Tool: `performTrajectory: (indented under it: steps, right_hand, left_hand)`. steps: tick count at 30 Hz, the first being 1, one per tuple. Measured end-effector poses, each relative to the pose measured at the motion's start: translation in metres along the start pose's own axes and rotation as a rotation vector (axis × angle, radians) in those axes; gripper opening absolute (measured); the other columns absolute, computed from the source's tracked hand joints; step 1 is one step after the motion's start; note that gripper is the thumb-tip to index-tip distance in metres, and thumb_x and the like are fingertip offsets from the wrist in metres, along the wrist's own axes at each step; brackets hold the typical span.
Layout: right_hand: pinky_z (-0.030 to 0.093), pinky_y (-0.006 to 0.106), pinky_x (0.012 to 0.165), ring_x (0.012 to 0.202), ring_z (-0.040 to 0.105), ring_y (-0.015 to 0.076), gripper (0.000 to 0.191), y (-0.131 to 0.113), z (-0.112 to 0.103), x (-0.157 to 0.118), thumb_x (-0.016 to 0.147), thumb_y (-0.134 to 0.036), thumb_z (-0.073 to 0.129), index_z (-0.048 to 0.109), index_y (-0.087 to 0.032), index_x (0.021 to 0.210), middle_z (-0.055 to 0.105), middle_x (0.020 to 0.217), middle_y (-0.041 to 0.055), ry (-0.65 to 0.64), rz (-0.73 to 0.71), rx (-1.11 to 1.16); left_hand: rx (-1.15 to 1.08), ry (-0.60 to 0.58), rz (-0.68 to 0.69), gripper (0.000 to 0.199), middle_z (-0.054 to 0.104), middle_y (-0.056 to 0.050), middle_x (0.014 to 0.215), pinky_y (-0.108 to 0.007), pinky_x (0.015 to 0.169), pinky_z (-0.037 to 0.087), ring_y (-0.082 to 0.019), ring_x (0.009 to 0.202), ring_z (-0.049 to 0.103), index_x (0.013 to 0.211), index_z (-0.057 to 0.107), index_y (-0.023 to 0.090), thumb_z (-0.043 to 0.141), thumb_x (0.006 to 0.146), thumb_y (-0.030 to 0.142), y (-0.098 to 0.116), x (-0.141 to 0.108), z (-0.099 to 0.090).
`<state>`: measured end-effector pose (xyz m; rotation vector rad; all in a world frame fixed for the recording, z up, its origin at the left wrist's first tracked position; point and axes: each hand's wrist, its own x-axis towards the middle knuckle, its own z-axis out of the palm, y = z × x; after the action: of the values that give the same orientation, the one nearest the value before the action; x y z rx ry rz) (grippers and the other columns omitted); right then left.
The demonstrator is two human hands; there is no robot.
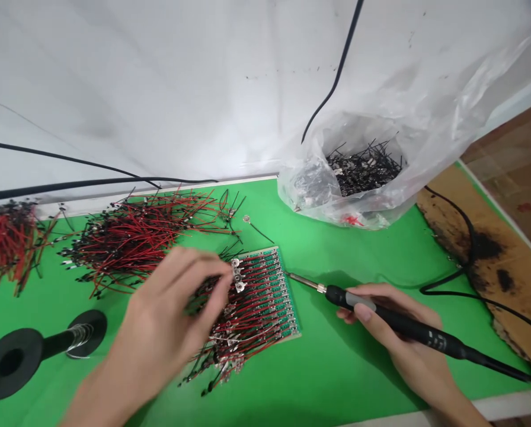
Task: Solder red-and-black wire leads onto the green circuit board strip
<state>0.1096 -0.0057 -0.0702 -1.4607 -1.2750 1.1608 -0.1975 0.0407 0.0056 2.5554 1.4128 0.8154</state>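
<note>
My right hand (394, 332) grips a black soldering iron (381, 317) like a pen. Its metal tip is beside the right edge of a green circuit board (296, 305), near the top corner. Rows of short red wires (256, 302) lie across the board, their ends soldered along its right side. At the left edge, the thumb and fingers of my left hand (172, 314) are pinched together next to small silvery round pieces (239, 279). What lies between those fingertips is hidden. Black wire ends and more silvery pieces hang over the board's lower left.
Behind my left hand lies a pile of red and black wires (132, 234), with a smaller bundle (12, 243) farther left. A solder spool (12, 362) stands at the left. A plastic bag (292, 190) holds black-wired parts. Scorched cardboard (492, 255) and the iron's cable lie right.
</note>
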Motion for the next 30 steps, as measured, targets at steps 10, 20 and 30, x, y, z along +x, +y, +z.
performTrajectory:
  steps: [10, 20, 30]
  right_hand:
    - [0.06, 0.025, 0.068, 0.072, 0.074, 0.0186, 0.026, -0.019, 0.009, -0.001, 0.087, -0.046, 0.076, 0.074, -0.022, 0.095, 0.077, 0.08, 0.0048, 0.057, 0.122, 0.043]
    - [0.06, 0.025, 0.07, 0.074, 0.075, 0.0177, 0.024, -0.018, 0.008, -0.001, 0.088, -0.045, 0.076, 0.074, -0.022, 0.096, 0.077, 0.081, 0.0041, 0.044, 0.131, 0.07]
    - [0.059, 0.022, 0.068, 0.073, 0.075, 0.0163, 0.02, -0.023, 0.011, -0.003, 0.087, -0.042, 0.077, 0.075, -0.024, 0.095, 0.077, 0.081, 0.0028, 0.075, 0.137, 0.078]
  left_hand:
    - [0.256, -0.284, -0.011, 0.024, 0.063, -0.009, 0.109, -0.044, 0.086, 0.05, -0.029, 0.106, 0.053, 0.115, 0.066, 0.019, 0.048, 0.101, 0.025, -0.055, 0.072, 0.032]
    - [0.11, -0.251, 0.098, 0.017, 0.068, -0.005, 0.095, -0.04, 0.086, 0.05, -0.024, 0.095, 0.059, 0.089, 0.065, 0.019, 0.052, 0.098, 0.022, -0.07, 0.085, 0.034]
    - [-0.258, -0.105, -0.043, 0.01, 0.066, 0.002, 0.088, -0.024, 0.073, 0.053, -0.009, 0.08, 0.065, 0.086, 0.058, 0.02, 0.063, 0.093, 0.014, -0.007, 0.02, 0.013]
